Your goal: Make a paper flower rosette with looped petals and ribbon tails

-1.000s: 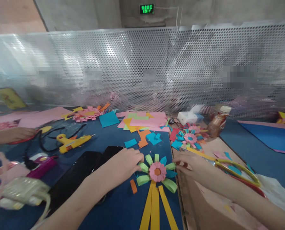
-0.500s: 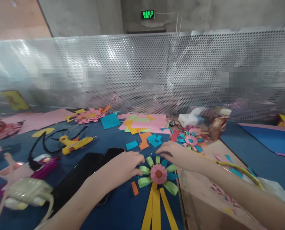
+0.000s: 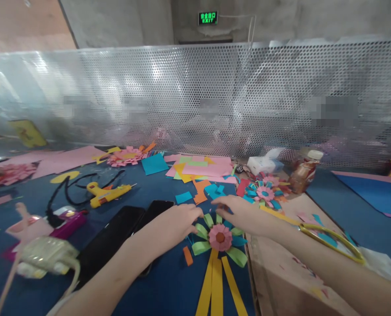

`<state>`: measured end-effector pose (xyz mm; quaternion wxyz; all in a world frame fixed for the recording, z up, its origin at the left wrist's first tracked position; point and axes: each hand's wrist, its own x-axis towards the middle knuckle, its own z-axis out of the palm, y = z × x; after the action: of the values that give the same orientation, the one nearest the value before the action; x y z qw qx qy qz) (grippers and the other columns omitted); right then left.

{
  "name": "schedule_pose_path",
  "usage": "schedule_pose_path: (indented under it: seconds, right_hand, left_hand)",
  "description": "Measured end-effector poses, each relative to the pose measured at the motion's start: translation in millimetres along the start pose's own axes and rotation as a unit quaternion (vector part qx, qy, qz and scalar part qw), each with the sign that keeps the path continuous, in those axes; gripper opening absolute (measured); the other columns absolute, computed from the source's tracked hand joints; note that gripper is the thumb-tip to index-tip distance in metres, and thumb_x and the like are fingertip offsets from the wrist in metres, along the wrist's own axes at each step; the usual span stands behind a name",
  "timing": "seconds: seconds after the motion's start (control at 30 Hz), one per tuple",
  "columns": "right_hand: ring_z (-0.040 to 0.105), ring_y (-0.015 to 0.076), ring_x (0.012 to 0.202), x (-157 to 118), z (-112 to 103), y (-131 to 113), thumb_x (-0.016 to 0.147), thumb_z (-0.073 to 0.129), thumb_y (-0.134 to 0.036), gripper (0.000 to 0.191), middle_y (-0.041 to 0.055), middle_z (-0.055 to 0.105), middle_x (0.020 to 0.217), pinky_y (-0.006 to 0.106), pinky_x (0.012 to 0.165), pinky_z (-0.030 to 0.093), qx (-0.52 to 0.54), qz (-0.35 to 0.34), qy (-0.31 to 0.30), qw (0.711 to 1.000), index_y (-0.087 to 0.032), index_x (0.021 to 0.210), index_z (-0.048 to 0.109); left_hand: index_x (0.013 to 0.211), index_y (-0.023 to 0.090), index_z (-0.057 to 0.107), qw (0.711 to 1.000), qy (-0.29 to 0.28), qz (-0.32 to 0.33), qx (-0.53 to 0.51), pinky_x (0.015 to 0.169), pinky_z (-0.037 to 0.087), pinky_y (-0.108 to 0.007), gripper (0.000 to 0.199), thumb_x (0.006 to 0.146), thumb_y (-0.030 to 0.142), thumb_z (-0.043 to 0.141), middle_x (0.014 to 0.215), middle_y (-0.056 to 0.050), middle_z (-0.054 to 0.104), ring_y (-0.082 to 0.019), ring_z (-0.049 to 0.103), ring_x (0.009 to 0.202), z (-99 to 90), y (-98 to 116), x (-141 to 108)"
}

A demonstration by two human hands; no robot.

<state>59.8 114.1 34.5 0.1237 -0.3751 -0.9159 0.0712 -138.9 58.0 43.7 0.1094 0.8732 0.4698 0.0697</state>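
A paper flower (image 3: 220, 237) lies on the blue table, with a pink layered middle, a brown center, looped green petals and blue ones. Yellow paper strips (image 3: 216, 281) run from it toward me. At its upper left, my left hand (image 3: 178, 221) is open, fingers bent and thumb apart, close to a green petal. My right hand (image 3: 236, 212) reaches in from the other side, open too, its fingertips just above the top petals. Whether either hand touches a petal I cannot tell. A small orange paper piece (image 3: 188, 256) lies left of the flower.
Two dark phones (image 3: 111, 232) lie beside my left forearm, with a yellow glue gun (image 3: 108, 194) beyond. Paper scraps (image 3: 202, 169), a tissue box (image 3: 264, 164) and a brown bottle (image 3: 305, 171) stand farther back. Cardboard (image 3: 281, 263) lies under my right forearm, near yellow-handled scissors (image 3: 330, 241).
The view has shifted slightly, so the scene sits a little farther right. My hands remain around the flower's upper petals, with the left fingers slightly nearer the top petals.
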Motion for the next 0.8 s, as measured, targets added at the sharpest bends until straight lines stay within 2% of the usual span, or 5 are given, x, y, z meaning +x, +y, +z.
schedule_pose_path:
  seconds: [0.1,0.27,0.4,0.5,0.8]
  right_hand:
    - [0.051,0.0204,0.097,5,1,-3,0.085,0.039,-0.012,0.03,0.0067,0.062,0.103,0.034,0.081,0.039,-0.02,-0.016,0.0,1.0,-0.016,0.107,0.059]
    - [0.047,0.0192,0.096,11,4,-9,0.068,0.039,0.007,0.053,0.0005,0.06,0.103,0.032,0.074,0.032,-0.047,-0.074,-0.043,0.995,-0.026,0.103,0.061]
    - [0.046,0.0197,0.094,15,10,-10,0.072,0.041,0.003,0.046,0.0024,0.06,0.1,0.032,0.07,0.028,-0.059,-0.078,-0.052,0.994,-0.026,0.1,0.062]
    - [0.045,0.0193,0.092,15,12,-10,0.077,0.042,-0.002,0.037,0.0029,0.061,0.096,0.032,0.069,0.026,-0.063,-0.074,-0.051,0.994,-0.025,0.097,0.063]
    - [0.046,0.0188,0.087,12,9,-13,0.08,0.043,-0.005,0.029,0.0031,0.061,0.092,0.032,0.069,0.026,-0.064,-0.063,-0.059,0.994,-0.021,0.094,0.064]
  left_hand:
    - [0.101,0.017,0.053,1.0,0.003,0.003,-0.018,0.079,0.041,-0.031,0.021,0.08,0.017,0.052,0.101,-0.006,0.059,-0.021,0.054,0.094,-1.5,-5,-2]
    - [0.098,0.018,0.054,0.998,-0.005,-0.009,-0.063,0.077,0.041,-0.029,0.028,0.073,0.03,0.061,0.099,-0.004,0.058,-0.02,0.053,0.091,-8.2,-9,-5]
    - [0.101,0.021,0.053,0.996,-0.024,-0.009,-0.084,0.073,0.041,-0.027,0.048,0.062,0.043,0.069,0.1,-0.002,0.056,-0.021,0.052,0.091,-8.6,-6,-8]
    - [0.106,0.022,0.05,0.997,-0.022,0.005,-0.074,0.071,0.04,-0.027,0.055,0.06,0.047,0.067,0.102,-0.003,0.054,-0.022,0.051,0.09,-6.9,-2,-9]
    - [0.114,0.019,0.046,0.998,-0.027,0.015,-0.05,0.064,0.038,-0.028,0.063,0.059,0.043,0.066,0.098,-0.005,0.05,-0.023,0.049,0.085,-2.5,3,-5]
